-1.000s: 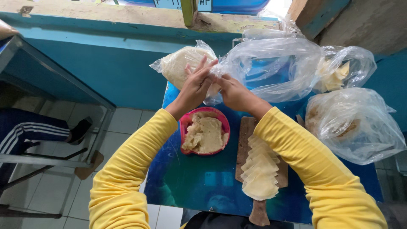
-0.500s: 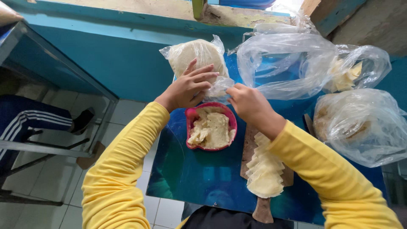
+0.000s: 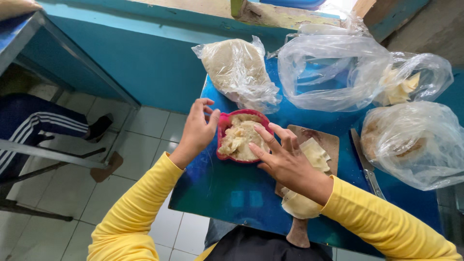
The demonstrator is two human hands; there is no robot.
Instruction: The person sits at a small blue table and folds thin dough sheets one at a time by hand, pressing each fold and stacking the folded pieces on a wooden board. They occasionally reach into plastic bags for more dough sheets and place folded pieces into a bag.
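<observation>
Now both hands — left hand (image 3: 197, 130), right hand (image 3: 285, 159) — have left the bag (image 3: 239, 72), open beside the red bowl (image 3: 241, 137).

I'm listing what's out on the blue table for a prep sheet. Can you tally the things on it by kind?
Clear plastic bags: 4, the first at, the others at and
Red plastic bowl of pale filling: 1
Brown wooden cutting board with handle: 1
Stack of pale thin dough sheets: 1
Knife with metal blade: 1
Total: 8
</observation>
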